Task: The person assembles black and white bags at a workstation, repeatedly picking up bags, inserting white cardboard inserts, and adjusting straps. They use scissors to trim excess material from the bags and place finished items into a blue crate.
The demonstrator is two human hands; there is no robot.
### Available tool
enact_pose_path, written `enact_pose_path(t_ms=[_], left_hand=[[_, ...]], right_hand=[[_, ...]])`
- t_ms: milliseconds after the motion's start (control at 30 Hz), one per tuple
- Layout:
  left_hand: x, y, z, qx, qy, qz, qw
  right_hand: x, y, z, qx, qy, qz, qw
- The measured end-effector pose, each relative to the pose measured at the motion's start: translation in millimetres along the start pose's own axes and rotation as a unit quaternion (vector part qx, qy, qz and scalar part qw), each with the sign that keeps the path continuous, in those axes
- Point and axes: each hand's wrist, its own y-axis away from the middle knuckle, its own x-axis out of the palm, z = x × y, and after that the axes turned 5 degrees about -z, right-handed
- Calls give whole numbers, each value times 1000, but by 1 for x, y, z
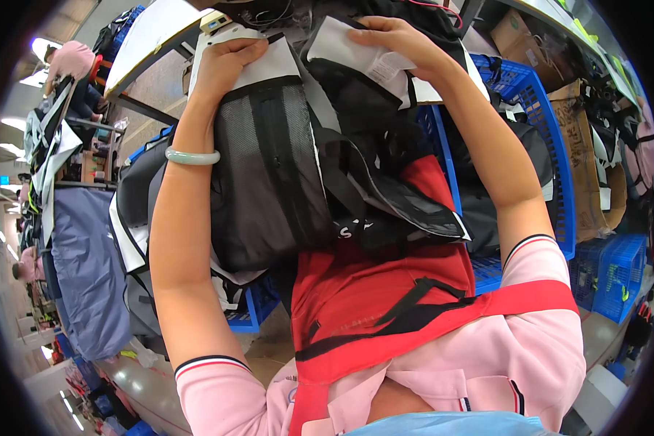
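Observation:
A black and grey bag (283,174) with a mesh panel and white lining lies across my lap, partly turned out. My left hand (225,62) grips its upper left edge, fingers curled over the white lining. My right hand (392,40) holds a white inner flap with a sewn-in label at the bag's top right. A pale green bangle (192,156) circles my left wrist. Under the bag I wear a red apron (385,291) with black straps over a pink shirt.
Blue plastic crates (538,123) with dark bags stand at my right. More bag pieces are stacked at my left (87,261). A work table edge (152,36) lies ahead. Cardboard boxes (581,145) sit at far right. Another person in pink (69,62) sits far left.

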Motion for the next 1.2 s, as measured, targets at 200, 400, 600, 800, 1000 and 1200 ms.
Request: enact_pose_path(t_ms=[200,400,600,800,1000,1200], left_hand=[[48,148,-99,201,-30,100,974],[147,246,-103,341,-35,232,910],[174,265,-116,413,-65,65,906],[155,296,-111,366,-89,105,920],[98,297,-161,461,88,212,857],[-35,168,12,239,-453,-130,849]], right_hand=[[-40,86,25,-89,102,91,987],[85,119,113,-198,255,228,919],[163,154,90,-266,477,390,741],[193,188,97,-187,414,404,794],[176,198,71,-277,484,329,762],[139,237,78,-281,472,242,799]])
